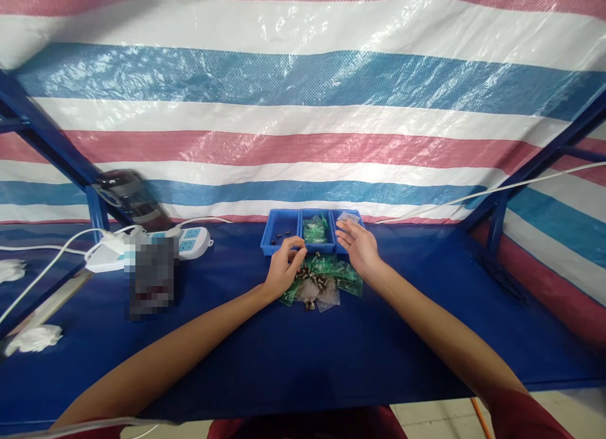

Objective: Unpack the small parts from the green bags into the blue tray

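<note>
My left hand (285, 270) is in front of the left blue bin (266, 240), its fingers curled and thumb close to the index finger. Whatever may be in that pinch is too small to make out. Over the right blue bin (355, 213) my right hand (360, 244) has its fingers stretched out and apart. A clear plastic bag (348, 217) shows at its fingertips, partly hidden. Between the hands lies a pile of small dark-and-silver screws (322, 281) with green bags (349, 276) and clear bags (329, 298). The middle blue bin (318, 248) holds green bags.
A few dark screws lie in the left bin. To the left are a white power strip (196, 242) with cables, a blurred-out dark item (154, 278), a dark bottle (132, 196) and crumpled white tissue (35, 339). Blue frame posts (495, 227) and striped sheeting (303, 117) bound the blue table (227, 357).
</note>
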Motion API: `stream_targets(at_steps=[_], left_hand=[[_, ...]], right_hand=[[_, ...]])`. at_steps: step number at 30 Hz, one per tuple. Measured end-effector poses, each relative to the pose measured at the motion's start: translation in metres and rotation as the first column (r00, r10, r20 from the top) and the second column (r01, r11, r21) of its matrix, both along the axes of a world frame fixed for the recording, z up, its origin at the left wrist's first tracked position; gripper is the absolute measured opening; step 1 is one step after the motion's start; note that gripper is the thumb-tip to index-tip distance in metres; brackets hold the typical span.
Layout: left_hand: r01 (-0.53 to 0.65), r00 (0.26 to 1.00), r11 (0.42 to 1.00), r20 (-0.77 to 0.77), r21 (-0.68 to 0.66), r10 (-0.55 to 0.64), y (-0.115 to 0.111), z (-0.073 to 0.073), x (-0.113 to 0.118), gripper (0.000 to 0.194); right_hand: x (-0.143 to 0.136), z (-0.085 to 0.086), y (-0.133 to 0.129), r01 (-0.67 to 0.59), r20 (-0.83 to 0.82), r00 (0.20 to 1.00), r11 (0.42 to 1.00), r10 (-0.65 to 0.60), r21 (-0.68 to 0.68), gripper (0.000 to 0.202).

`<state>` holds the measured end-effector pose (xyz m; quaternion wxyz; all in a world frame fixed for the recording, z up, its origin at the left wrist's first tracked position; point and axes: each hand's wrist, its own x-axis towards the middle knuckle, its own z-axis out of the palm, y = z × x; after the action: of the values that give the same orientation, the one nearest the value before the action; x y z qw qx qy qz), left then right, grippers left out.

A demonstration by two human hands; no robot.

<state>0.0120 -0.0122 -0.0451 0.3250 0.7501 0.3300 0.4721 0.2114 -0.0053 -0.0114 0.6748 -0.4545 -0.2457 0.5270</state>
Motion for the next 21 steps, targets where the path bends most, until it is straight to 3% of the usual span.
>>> stream_targets(at_steps=[8, 10, 12, 13, 15, 17, 19, 21], left_hand=[[-0.002, 1.0, 1.0, 0.026, -0.02, 0.002, 0.001, -0.002, 0.0, 0.024], [-0.008, 1.0, 1.0, 0.029, -0.018, 0.009, 0.001, -0.002, 0.0, 0.023], [-0.017, 0.999, 1.0, 0.033, -0.017, 0.018, 0.001, -0.003, 0.0, 0.023], [-0.023, 0.999, 1.0, 0.037, -0.017, 0.023, 0.001, -0.003, 0.0, 0.023], [-0.034, 0.998, 0.999, 0.047, -0.02, 0.035, 0.001, -0.003, 0.0, 0.023], [-0.041, 0.998, 0.999, 0.055, -0.022, 0.042, 0.001, -0.003, 0.0, 0.023], [-0.045, 0.997, 0.999, 0.057, -0.022, 0.046, 0.0, -0.003, 0.0, 0.024], [-0.049, 0.997, 0.999, 0.056, -0.021, 0.05, 0.0, -0.003, 0.0, 0.025]], right_hand=[[0.01, 0.003, 0.004, -0.051, 0.077, 0.996, 0.998, 0.049, 0.031, 0.02], [0.009, 0.007, 0.001, -0.125, 0.152, 0.981, 0.991, 0.117, 0.042, 0.02], [0.006, 0.011, -0.004, -0.28, 0.318, 0.915, 0.959, 0.25, 0.052, 0.018], [0.004, 0.013, -0.007, -0.378, 0.44, 0.84, 0.925, 0.319, 0.05, 0.016], [-0.001, 0.013, -0.013, -0.557, 0.712, 0.59, 0.83, 0.38, 0.019, 0.012], [-0.008, 0.008, -0.018, -0.652, 0.908, 0.322, 0.759, 0.269, 0.007, 0.008], [-0.014, 0.0, -0.022, -0.704, 0.99, 0.086, 0.71, 0.112, -0.019, 0.006], [-0.019, -0.01, -0.024, -0.722, 0.998, -0.065, 0.691, -0.025, -0.029, 0.009]])
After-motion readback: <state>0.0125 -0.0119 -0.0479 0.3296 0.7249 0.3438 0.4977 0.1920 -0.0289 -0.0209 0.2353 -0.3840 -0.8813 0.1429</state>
